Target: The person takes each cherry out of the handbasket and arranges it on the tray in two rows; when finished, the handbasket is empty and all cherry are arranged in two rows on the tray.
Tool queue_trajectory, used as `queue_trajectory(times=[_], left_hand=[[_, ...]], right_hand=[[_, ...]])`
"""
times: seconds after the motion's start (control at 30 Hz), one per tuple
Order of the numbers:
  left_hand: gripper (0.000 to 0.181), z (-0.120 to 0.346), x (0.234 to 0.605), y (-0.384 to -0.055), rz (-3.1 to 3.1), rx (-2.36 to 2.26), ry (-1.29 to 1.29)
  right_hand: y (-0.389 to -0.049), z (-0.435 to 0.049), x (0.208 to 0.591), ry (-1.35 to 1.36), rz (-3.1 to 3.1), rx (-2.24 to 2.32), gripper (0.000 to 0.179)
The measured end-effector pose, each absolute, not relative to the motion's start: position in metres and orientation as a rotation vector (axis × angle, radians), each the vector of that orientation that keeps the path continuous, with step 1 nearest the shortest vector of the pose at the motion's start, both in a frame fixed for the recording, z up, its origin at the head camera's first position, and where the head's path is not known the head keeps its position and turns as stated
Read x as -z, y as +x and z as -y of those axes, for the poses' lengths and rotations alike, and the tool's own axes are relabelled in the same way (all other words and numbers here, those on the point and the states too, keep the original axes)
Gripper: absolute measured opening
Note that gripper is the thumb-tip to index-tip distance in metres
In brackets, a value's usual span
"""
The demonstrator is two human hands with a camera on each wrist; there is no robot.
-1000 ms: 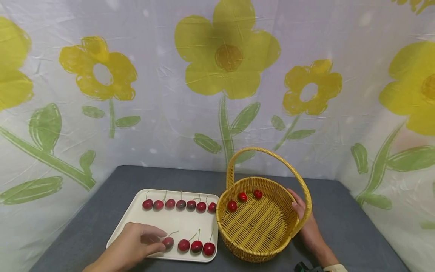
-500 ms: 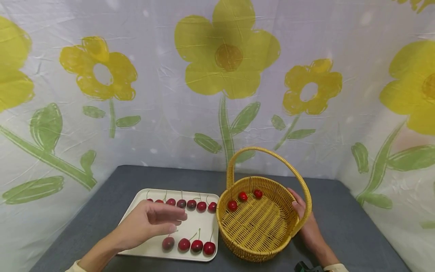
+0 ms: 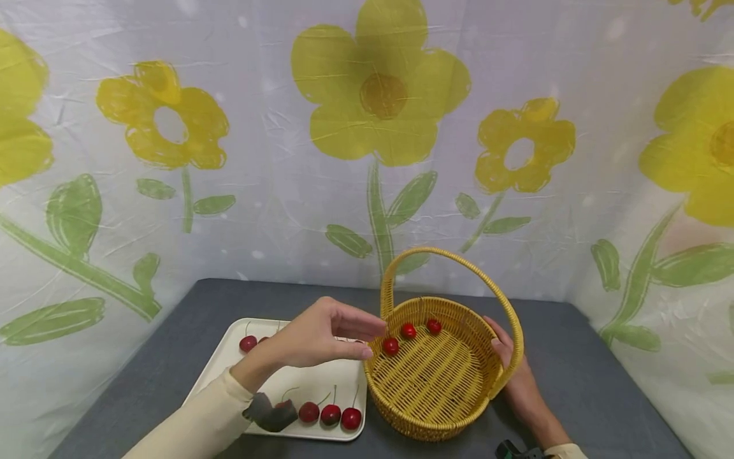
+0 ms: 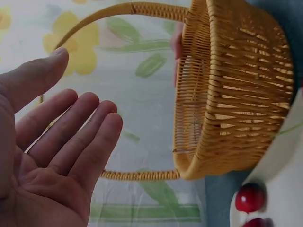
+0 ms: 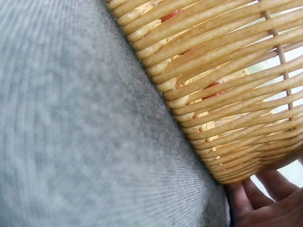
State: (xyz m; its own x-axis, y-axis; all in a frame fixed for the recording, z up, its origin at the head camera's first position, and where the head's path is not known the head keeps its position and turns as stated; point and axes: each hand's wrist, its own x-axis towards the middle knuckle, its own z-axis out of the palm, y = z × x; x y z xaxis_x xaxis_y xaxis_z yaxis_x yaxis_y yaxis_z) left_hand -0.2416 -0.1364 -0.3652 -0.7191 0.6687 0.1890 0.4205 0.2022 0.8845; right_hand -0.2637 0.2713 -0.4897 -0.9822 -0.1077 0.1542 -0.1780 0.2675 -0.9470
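My left hand (image 3: 321, 335) hovers by the left rim of a yellow wicker basket (image 3: 436, 389), over the tray's right part. Its palm shows bare in the left wrist view, fingers extended and thumb apart, holding nothing. Three red cherries (image 3: 408, 331) lie inside the basket near its back left wall. My right hand (image 3: 518, 382) grips the basket's right side at the rim. In the right wrist view its fingers (image 5: 272, 189) press against the woven wall. A front row of cherries (image 3: 330, 415) with stems lies on a cream tray (image 3: 218, 373); the leftmost is partly hidden.
Another row of cherries (image 3: 248, 343) lies along the tray's back, mostly covered by the left hand. The basket's tall handle (image 3: 459, 258) arches overhead. A dark grey table (image 3: 596, 376) lies beneath, and a flower-printed cloth (image 3: 258, 191) hangs behind it.
My left hand has left the front row's leftmost cherry, which stays on the tray, and has risen rightward to the basket's rim. The right hand keeps its hold.
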Motion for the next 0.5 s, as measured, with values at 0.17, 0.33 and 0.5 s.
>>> queue_trajectory(times=[0.17,0.33,0.5], left_hand=[[0.041,0.108,0.361,-0.265,-2.393,-1.303,1.085],[0.038,0.084,0.36,-0.285,-2.61,-0.992,1.105],[0.04,0.063,0.361,-0.299,-2.651,-0.679,1.156]], right_hand=[[-0.265,-0.272,0.492,0.269,2.457,-1.845,0.056],[-0.265,-0.273,0.494,0.288,2.447,-1.853,0.056],[-0.266,-0.274,0.494,0.285,2.441,-1.862,0.055]])
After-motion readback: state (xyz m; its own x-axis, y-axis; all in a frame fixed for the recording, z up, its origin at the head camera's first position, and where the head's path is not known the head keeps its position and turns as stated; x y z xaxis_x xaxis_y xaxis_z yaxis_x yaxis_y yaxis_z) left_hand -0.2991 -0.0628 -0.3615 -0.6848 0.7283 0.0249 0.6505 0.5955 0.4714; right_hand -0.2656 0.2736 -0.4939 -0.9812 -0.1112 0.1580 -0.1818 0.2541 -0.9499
